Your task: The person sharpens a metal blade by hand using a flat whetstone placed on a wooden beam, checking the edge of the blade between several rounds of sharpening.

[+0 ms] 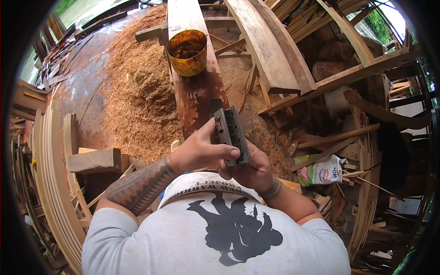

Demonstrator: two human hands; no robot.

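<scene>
Both hands loaded. Left grip (201,145) is clamped on the dark block (231,135), thumb across its near face, fingers wrapped behind. Right grip (254,167) closes on the same block from below and to the right; some of its fingertips are hidden. So the block sits between my two hands, held up off everything, tilted, slotted side toward me. I see round heads on one side piece and a dark slot down the middle. A flat dark strip (214,106) shows just past the block's upper end; can't tell if it's part of it.

Status, my read: block is in hand and looks like one assembled piece, so I'd call this mid-handling. Whether anything inside is set, loosened or finished, I can't tell from here.

Just beyond the grip is the worktop (185,16), a long plank. Its near stretch is dark and patchy, wet-looking; past the bucket it's pale. If that's a coating, near part is done, far part isn't.

Yellow bucket (187,54) stands on the worktop ahead and left of the grip, walls smeared dark brown; level inside not readable.

Around: wood shavings (137,96) left and ahead, curved boards (263,50) ahead and right, printed sack (321,169) off to the right, timber offcut (95,161) well left.
</scene>
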